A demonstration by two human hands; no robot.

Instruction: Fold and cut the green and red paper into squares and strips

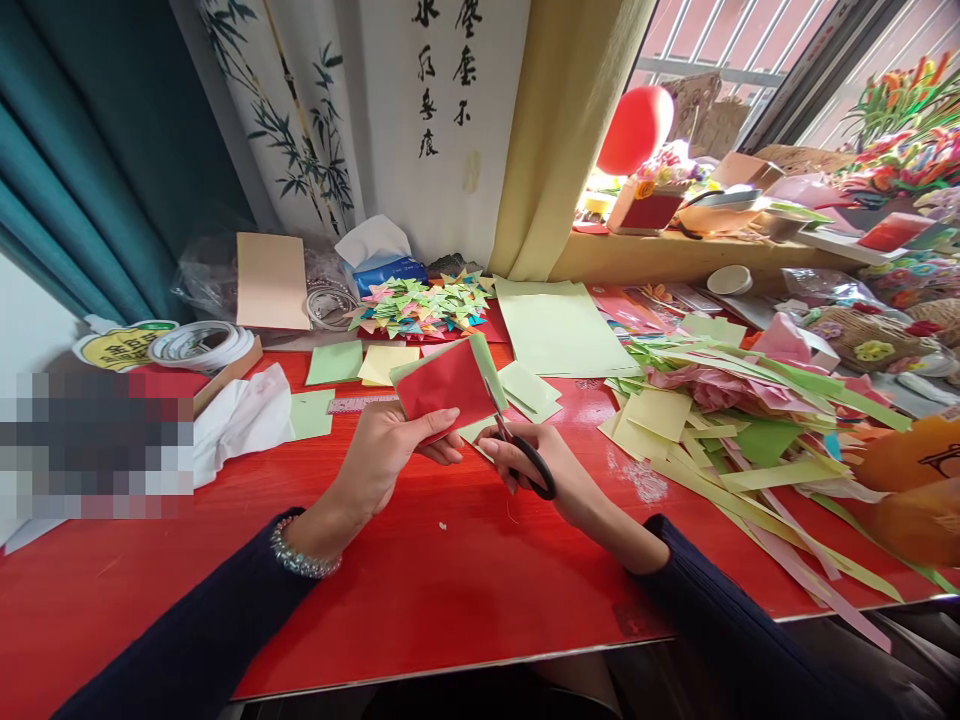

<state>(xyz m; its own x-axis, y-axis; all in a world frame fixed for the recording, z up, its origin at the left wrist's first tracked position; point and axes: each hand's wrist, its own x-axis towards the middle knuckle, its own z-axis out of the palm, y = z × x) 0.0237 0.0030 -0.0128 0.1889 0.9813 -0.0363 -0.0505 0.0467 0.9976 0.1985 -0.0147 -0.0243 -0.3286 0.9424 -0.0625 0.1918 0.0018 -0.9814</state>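
Observation:
My left hand (394, 445) grips a red paper square (446, 390) by its lower corner, thumb on top. Green paper shows behind its upper and right edges. In my right hand (544, 465) is a pair of scissors (536, 468) with black handles. Its blades meet the right edge of the held paper; how far they are parted is hard to make out. Just behind the hands lie light green paper squares (531, 390), a yellow square (388, 363) and a green square (335, 363). A ruler (360, 404) sits left of the held paper, partly hidden by it.
Folded paper pieces (427, 303) form a colourful pile at the back. A large pale green sheet (562, 325) lies beside it. Paper strips and offcuts (735, 420) spread over the right side of the red table (420, 610). At left are tape rolls (199, 347) and crumpled tissue (244, 420).

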